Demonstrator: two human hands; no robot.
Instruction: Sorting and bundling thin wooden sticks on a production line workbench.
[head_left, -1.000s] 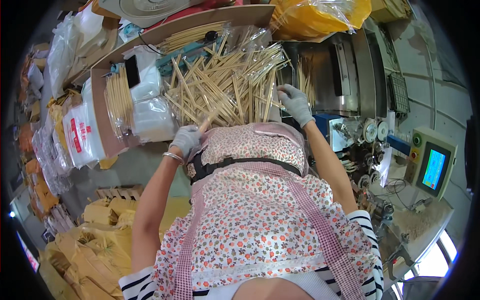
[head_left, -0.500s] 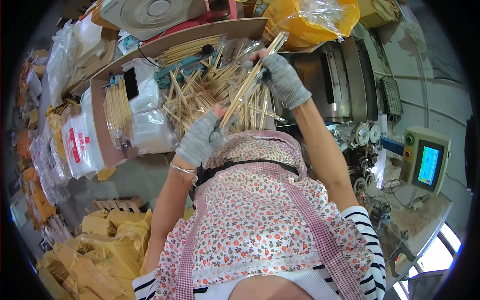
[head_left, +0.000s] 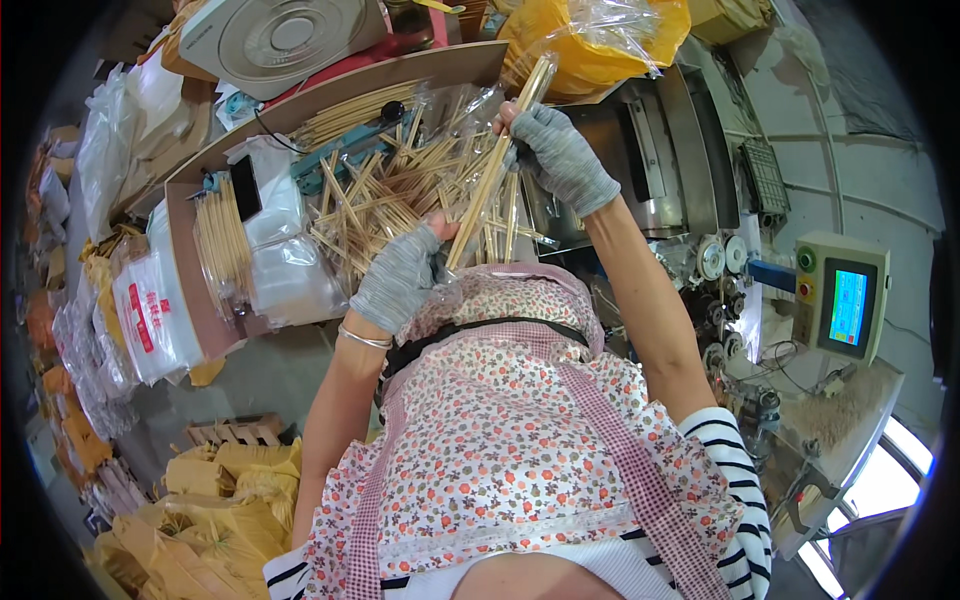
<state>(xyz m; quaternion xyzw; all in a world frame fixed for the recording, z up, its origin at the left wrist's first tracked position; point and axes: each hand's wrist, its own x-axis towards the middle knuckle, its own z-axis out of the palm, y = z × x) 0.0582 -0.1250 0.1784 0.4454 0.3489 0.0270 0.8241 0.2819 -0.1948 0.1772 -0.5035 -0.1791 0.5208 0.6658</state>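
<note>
Nearest to me is my floral apron (head_left: 520, 440). Just past its upper edge, my left hand (head_left: 398, 275), in a grey glove with bare fingertips, is closed on the lower end of the sticks (head_left: 484, 190) in their clear sleeve. Farther out, my right hand (head_left: 562, 160), gloved alike, grips them below their top end. They slant between my hands, upper end to the right, over the pile (head_left: 375, 205) of criss-crossed sticks, many in clear film. Left of the pile are clear bags (head_left: 292, 275), a black slab (head_left: 244, 187) and an upright row (head_left: 222, 238) of sticks, all within a cardboard box (head_left: 182, 275). A teal bar (head_left: 345, 160) lies along the pile's far side. A steel machine (head_left: 690, 150) stands to the right. Beyond the box are a yellow bag (head_left: 595, 65) and a white device (head_left: 285, 40).
</note>
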